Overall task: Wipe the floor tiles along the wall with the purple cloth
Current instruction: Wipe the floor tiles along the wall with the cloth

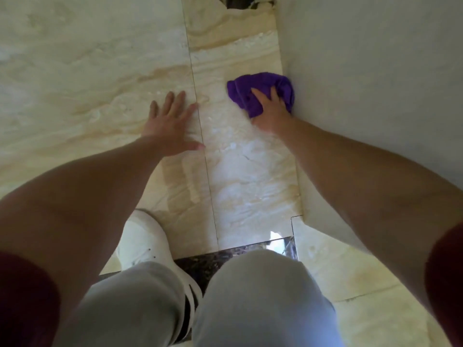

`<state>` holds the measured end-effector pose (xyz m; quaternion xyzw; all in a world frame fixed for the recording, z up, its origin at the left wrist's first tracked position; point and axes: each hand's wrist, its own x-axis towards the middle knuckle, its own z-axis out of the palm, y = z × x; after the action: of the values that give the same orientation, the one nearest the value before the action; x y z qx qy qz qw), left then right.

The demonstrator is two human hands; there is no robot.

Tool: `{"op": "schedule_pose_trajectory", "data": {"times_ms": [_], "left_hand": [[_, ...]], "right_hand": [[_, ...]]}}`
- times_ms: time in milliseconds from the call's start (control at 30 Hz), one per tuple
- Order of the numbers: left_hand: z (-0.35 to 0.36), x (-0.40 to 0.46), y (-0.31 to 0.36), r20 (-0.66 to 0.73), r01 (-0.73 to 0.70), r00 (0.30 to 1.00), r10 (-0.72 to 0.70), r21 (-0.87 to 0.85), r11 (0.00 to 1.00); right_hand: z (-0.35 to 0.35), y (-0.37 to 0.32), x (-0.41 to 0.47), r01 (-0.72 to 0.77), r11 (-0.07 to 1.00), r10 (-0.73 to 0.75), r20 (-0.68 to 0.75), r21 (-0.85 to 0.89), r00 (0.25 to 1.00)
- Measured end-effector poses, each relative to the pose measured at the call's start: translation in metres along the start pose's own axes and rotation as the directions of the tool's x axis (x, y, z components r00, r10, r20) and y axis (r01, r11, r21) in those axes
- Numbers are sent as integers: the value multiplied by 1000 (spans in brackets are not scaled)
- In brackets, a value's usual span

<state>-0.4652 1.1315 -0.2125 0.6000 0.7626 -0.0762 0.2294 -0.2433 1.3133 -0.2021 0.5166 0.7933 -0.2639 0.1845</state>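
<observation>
The right hand (pixel 269 110) presses fingers down on the bunched purple cloth (pixel 260 92) (touching the wall (pixel 363 71)) on the floor tiles (pixel 238 159); the left hand (pixel 167 125) lies flat, open, 1 tile over.

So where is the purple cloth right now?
In the head view, the purple cloth is bunched on the floor tile under the right hand, close against the wall.

The right hand (pixel 271 112) covered the near part of the purple cloth (pixel 260 90). A dark gap (pixel 238 1) at the top edge was cut off. Grey trouser knees (pixel 258 291) hid most of the white shoe (pixel 147 239).
</observation>
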Motion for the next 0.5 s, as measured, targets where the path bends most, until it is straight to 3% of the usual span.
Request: {"op": "schedule_pose_trajectory", "data": {"times_ms": [133,367,500], "left_hand": [[1,5,-9,-32,8,999,-8,-2,1000],[-31,54,-68,-81,217,972,-221,-54,975],[-25,65,-97,-135,186,973,-185,-6,983]], "right_hand": [[-19,-14,22,-2,1000,2,3,2,1000],[-55,-32,60,37,996,-37,8,-76,999],[-77,-42,92,39,997,-39,-3,-64,999]]}}
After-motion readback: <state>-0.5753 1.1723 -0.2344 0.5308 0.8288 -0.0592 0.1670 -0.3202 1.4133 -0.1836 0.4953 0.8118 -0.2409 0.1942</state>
